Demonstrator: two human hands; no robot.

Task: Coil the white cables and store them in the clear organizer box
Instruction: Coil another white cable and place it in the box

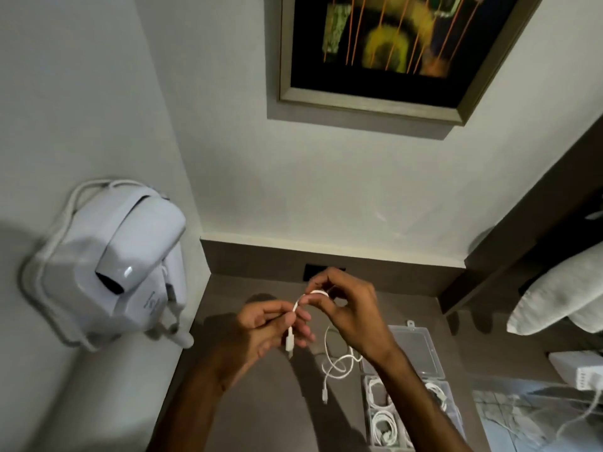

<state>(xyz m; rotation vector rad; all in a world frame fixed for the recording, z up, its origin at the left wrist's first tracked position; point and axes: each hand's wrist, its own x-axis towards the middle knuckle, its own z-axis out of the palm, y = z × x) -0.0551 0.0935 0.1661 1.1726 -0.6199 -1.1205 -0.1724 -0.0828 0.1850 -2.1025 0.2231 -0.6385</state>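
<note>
I am pinching a thin white cable (295,308) with both hands above the bench (261,402). My left hand (264,331) is gripping near its plug, my right hand (346,308) looping it. Coiled cables are lying in the clear organizer box (421,353).

Both hands (270,324) (346,308) pinch a white cable (295,313) (organizer box (421,350) lies open).

1. Cable (337,367): smooth white plastic sheath, slight sheen.
2. Box (421,353): clear, glossy plastic; lid and walls transparent.
3. Surface (261,402): matt brown, smooth, wood-like finish.
4. Hairdryer (130,262): glossy white moulded plastic, with a highlight near the nozzle.
5. Wall (326,190): matt pale paint.
6. Frame (368,104): dull, brushed metallic-looking finish.
7. Pillow (554,295): soft white cloth.
</note>
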